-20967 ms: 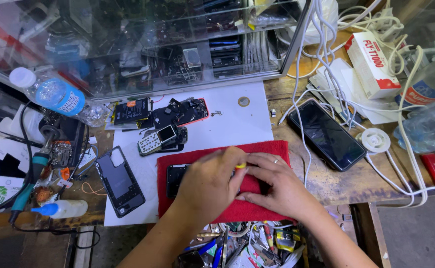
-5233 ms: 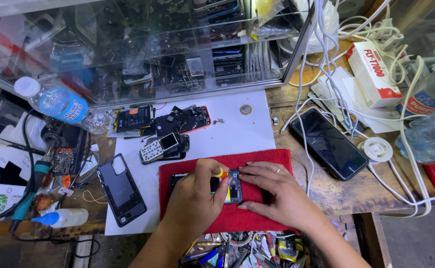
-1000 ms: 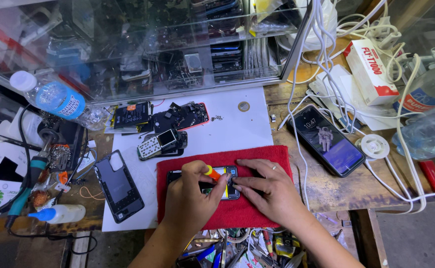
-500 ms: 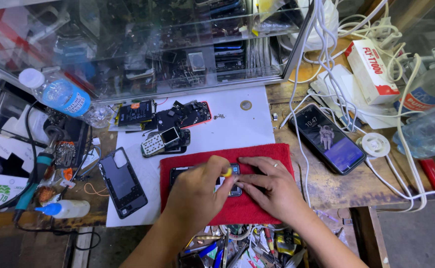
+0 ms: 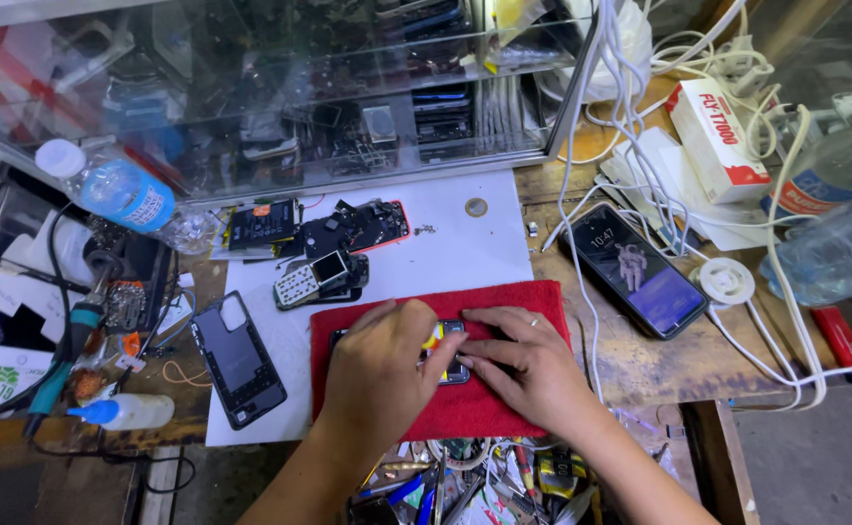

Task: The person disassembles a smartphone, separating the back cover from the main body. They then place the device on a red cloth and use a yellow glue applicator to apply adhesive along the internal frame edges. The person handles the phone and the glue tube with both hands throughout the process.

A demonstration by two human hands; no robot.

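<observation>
Seen from above at a crowded repair bench: an opened phone (image 5: 450, 352) lying flat on a red cloth (image 5: 489, 413) at the near edge of a white sheet (image 5: 455, 258), mostly hidden under two hands. Left hand (image 5: 377, 374) curled over its left part, fingers pinching a small yellow-handled tool (image 5: 433, 337) against it; right hand (image 5: 533, 365) laid flat, fingertips pressed down on the phone's right end. Only a dark slab with a pale edge visible between the fingers; finer detail too small to make out. Likely light, stiff and fragile with its insides exposed, best steadied by the outer edges rather than the middle. Nearby: a black back cover (image 5: 238, 358) to the left, a lit phone (image 5: 637, 270) to the right, a small keypad phone (image 5: 311, 280) just behind the cloth.
</observation>
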